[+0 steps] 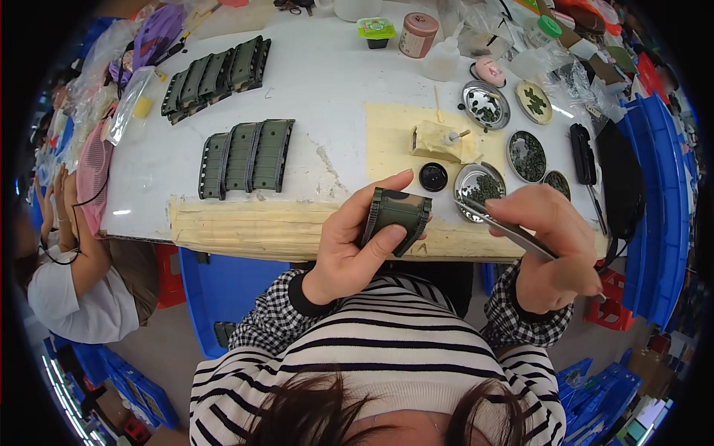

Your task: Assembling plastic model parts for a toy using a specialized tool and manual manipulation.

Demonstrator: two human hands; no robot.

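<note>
My left hand [343, 251] grips a curved dark-green camouflage plastic piece [399, 212] with ridged edges, holding it above the table's front edge. The thumb presses on its lower face. In my right hand [552, 236] is a pair of metal tweezers [526, 239], pinched between thumb and fingers. Their tips reach over a round metal dish [458, 178] of tiny green parts. Whether the tips hold a part is too small to tell. Just left of that dish sits a small black round container [433, 177]. Behind it stands a tape-wrapped block [431, 143] with a small bottle and stick in it.
More dishes of green bits, including a metal one [508, 152], stand at the right. Rows of similar green pieces [245, 157] lie at the left. A pink jar [419, 36] and squeeze bottle [443, 61] are farther back. Blue bins [658, 215] line the right side; another person's arm [89, 253] is at left.
</note>
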